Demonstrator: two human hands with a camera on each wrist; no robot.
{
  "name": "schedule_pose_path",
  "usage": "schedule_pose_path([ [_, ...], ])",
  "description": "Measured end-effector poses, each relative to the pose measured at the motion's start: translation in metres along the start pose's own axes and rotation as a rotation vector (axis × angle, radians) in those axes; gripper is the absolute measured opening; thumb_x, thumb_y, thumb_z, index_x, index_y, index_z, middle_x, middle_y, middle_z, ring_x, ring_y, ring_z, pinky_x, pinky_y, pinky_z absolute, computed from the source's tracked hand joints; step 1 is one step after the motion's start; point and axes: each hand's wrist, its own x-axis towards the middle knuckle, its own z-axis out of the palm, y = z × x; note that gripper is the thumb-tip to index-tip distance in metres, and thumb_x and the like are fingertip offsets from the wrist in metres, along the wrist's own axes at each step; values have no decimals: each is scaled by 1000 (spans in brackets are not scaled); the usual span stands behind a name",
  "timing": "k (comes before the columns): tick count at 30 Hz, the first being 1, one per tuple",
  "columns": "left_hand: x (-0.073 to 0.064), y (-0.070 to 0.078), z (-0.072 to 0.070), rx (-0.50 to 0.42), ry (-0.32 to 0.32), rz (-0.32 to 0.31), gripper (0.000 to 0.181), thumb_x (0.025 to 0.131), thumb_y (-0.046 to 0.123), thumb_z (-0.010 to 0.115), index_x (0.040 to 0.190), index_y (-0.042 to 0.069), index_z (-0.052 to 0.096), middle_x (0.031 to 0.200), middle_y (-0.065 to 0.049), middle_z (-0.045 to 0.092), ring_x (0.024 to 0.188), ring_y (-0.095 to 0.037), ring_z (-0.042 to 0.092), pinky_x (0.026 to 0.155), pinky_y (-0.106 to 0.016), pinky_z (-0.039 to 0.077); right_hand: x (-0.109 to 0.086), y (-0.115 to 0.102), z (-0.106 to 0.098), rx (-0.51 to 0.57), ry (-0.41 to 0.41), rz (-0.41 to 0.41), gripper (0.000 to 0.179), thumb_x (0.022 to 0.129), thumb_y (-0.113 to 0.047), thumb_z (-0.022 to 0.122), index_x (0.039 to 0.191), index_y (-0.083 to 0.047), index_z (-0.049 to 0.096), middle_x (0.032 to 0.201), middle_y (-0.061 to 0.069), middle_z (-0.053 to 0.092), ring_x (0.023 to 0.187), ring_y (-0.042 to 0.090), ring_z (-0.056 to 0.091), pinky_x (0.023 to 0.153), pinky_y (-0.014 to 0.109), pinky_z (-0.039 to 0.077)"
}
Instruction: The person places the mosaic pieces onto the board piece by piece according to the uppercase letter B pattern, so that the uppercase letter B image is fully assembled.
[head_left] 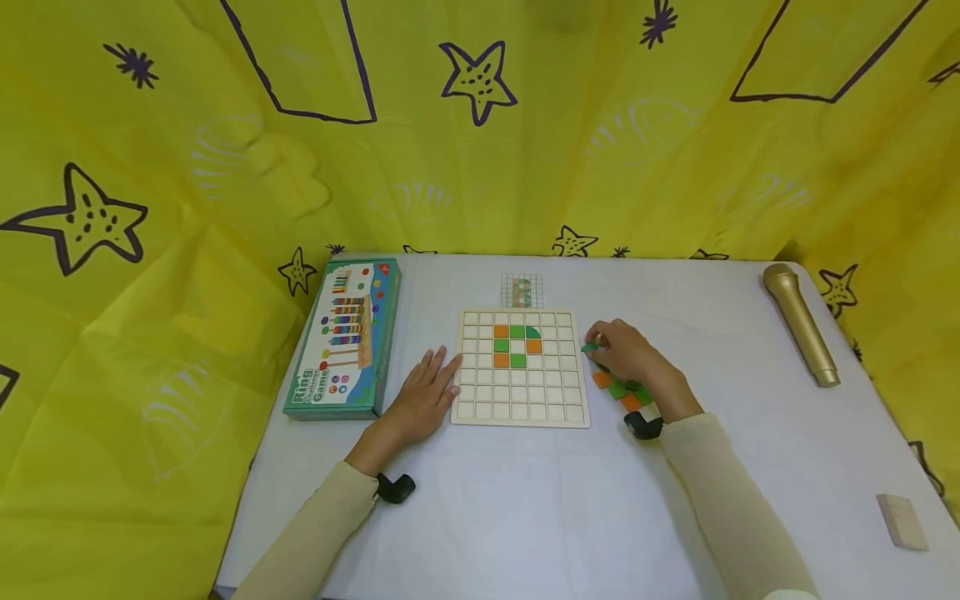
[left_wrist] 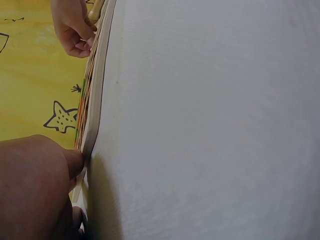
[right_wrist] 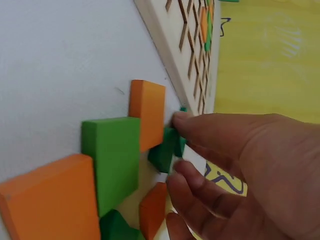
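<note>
A pale wooden grid board (head_left: 555, 393) lies mid-table, with several orange and green tiles (head_left: 502, 345) set in its upper cells. My left hand (head_left: 422, 402) rests flat at the board's left edge, fingers spread and touching its rim. Just off the right edge, my right hand (head_left: 633, 357) pinches a small dark green tile (head_left: 590, 347) between thumb and fingers. Beneath that hand are loose pieces, among them an orange tile (right_wrist: 147, 115), a green tile (right_wrist: 117, 160) and another dark green piece (right_wrist: 162, 152). The hand hides part of this pile.
A small printed pattern card (head_left: 522, 291) lies behind the board. The Ring Game box (head_left: 345, 342) stands at the left. Toward the right are a gold microphone (head_left: 801, 325) and a pale block (head_left: 902, 522). A yellow patterned cloth (head_left: 480, 183) hangs behind the white table.
</note>
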Motion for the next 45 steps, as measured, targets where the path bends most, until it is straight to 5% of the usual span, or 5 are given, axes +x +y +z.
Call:
schedule_pose_path([
  [6,-1,0,0,-8,15,6,61,117,38,30,172,19,13,178,-13,0,164,-35,-5,132,-56,4,4,-3,-3,-30,49,138,45,107,-42,63,119,1,61,110,20,64,87,30,59,68,36,52],
  [14,-1,2,0,-12,27,1,61,117,37,32,171,18,15,178,-14,2,164,-36,-3,132,-56,6,11,9,-4,29,19,-56,28,106,-17,66,127,0,61,120,25,56,105,38,56,94,54,51],
  [20,-1,1,1,-7,14,-7,61,117,38,31,172,20,13,178,-12,-1,164,-34,-5,132,-55,4,8,10,-6,39,26,-28,34,105,-23,68,125,3,60,120,25,54,105,37,53,94,54,50],
  [26,0,1,2,-8,35,11,61,117,36,33,171,17,15,178,-15,2,164,-37,-2,132,-56,6,4,12,-8,60,10,-63,31,105,-12,65,130,4,59,129,29,48,106,39,54,94,55,50],
  [45,-1,3,-1,-23,34,8,61,116,36,34,171,17,16,178,-15,3,164,-37,-2,131,-57,6,2,8,4,80,106,-22,36,109,-21,61,132,7,58,123,27,51,107,38,56,95,53,51],
])
